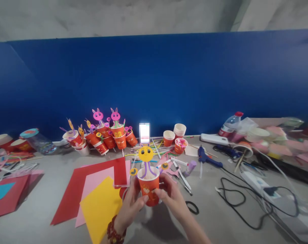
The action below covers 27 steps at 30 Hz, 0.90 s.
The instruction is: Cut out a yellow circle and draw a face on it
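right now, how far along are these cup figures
Done, by the look of them: the pink-faced figures on cups at the back. In hand: a red cup between the left hand and right hand, its yellow face on and looking nearly finished. Possibly left: the spare cups without faces and the yellow sheet; how many more are wanted, I can't tell.

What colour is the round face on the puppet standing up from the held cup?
Yellow: the round face, best seen in the head view.

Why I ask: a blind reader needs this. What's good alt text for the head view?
A person's left hand and right hand hold a red paper cup topped by a yellow smiling face; colored paper lies to the left, a blue glue gun to the right.
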Each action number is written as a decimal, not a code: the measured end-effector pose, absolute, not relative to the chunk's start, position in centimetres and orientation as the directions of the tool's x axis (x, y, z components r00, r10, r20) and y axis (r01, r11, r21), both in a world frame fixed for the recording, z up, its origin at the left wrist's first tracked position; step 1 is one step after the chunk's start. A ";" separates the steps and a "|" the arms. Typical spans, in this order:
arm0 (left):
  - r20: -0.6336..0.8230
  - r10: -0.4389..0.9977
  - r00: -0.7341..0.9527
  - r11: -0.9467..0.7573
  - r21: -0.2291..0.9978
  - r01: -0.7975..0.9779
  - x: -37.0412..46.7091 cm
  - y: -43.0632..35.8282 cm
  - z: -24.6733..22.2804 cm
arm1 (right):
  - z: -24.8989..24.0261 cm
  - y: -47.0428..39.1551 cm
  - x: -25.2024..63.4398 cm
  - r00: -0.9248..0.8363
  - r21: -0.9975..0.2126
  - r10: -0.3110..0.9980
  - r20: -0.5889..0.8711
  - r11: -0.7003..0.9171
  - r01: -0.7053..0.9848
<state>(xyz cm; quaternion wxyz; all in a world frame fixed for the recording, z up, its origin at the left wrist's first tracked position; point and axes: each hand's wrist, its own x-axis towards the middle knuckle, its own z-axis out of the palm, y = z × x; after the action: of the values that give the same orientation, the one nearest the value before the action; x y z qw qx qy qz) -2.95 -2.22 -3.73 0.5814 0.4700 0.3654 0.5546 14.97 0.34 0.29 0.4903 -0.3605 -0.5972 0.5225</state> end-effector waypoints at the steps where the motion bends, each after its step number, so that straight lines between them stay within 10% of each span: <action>1: 0.114 0.985 0.127 -0.072 0.953 -0.294 -3.0 -2.3 -3.7 | 0.3 0.3 14.7 -0.274 -0.977 0.938 0.212 0.199 -0.077; 17: 0.080 0.997 0.005 -0.078 0.990 -0.115 -4.9 -1.9 -1.5 | -1.6 -0.2 14.0 -0.285 -0.940 0.915 0.284 0.325 0.107; 27: 0.109 0.939 -0.326 -0.148 0.984 -0.097 -13.3 2.1 -0.2 | -6.1 -2.4 18.8 -0.397 -0.575 0.778 0.487 0.628 0.525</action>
<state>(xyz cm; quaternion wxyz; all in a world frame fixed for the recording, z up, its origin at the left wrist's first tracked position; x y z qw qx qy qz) -13.29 2.12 -0.20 0.4079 0.4132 0.5097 0.6349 18.75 -2.41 -6.05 0.3784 -0.3976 -0.8190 0.1674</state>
